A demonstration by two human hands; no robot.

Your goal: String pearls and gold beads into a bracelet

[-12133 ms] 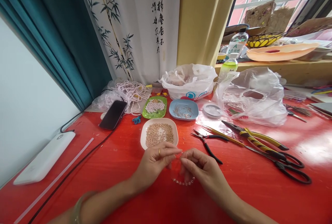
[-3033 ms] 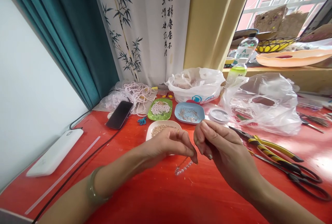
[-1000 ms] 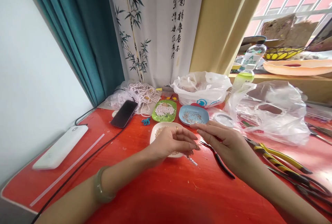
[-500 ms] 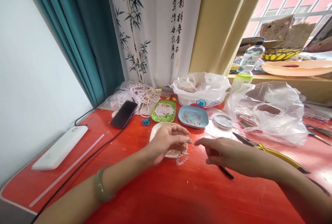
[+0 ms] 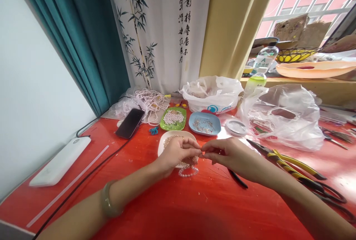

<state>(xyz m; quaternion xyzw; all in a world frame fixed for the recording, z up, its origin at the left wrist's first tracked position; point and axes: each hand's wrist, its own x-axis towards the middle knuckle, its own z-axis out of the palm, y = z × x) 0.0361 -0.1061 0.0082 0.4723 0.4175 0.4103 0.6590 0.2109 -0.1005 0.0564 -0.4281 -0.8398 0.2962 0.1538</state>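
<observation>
Over the white dish (image 5: 162,144) of gold-coloured beads, my left hand (image 5: 176,154) is closed in a pinch. From beneath it hangs a looped strand of pale pearly beads (image 5: 185,175). My right hand (image 5: 233,155) is closed too, its thumb and forefinger meeting the left fingertips. Whatever lies between the right fingertips is too small to make out. A dark tool handle (image 5: 238,179) pokes out below the right hand, and thin wire-like pieces (image 5: 219,170) lie near it on the red table (image 5: 167,206).
Behind the hands stand a green dish (image 5: 164,124) of pearly beads and a blue dish (image 5: 194,129) of small metal pins. Yellow-and-black pliers (image 5: 280,160) lie beyond my right forearm. A phone (image 5: 130,123) and plastic bags (image 5: 289,121) are farther back.
My right hand has moved left, and its fingertips now meet those of my left hand. The bead loop hangs wider, and the whole view has shifted slightly.
</observation>
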